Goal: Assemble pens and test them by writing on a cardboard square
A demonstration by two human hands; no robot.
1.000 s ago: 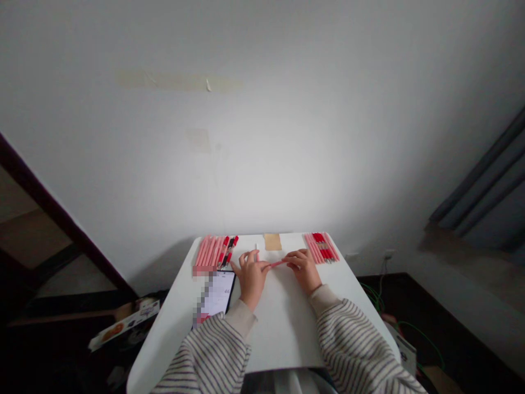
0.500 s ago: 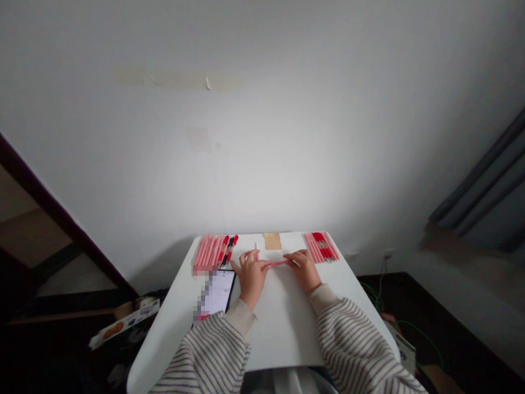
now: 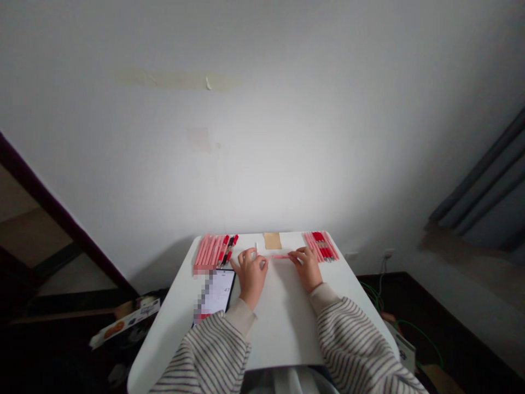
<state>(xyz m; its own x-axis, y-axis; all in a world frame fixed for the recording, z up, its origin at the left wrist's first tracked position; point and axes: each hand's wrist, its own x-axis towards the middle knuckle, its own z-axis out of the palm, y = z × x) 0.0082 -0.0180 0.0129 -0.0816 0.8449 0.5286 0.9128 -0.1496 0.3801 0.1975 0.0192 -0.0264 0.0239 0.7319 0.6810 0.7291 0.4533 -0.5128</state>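
Nearest, striped sleeves (image 3: 213, 350) on the white table (image 3: 283, 334), phone (image 3: 217, 295) at left. Beyond, left hand (image 3: 252, 273) pinching one end of a pink tube (image 3: 280, 256), right hand (image 3: 307, 267) pinching the other, level just above the tabletop. Farther back, pink tubes (image 3: 208, 250) left, red pens (image 3: 322, 246) right. Risk, likely: slipping from thin fingertip holds, rolling into the red pens.
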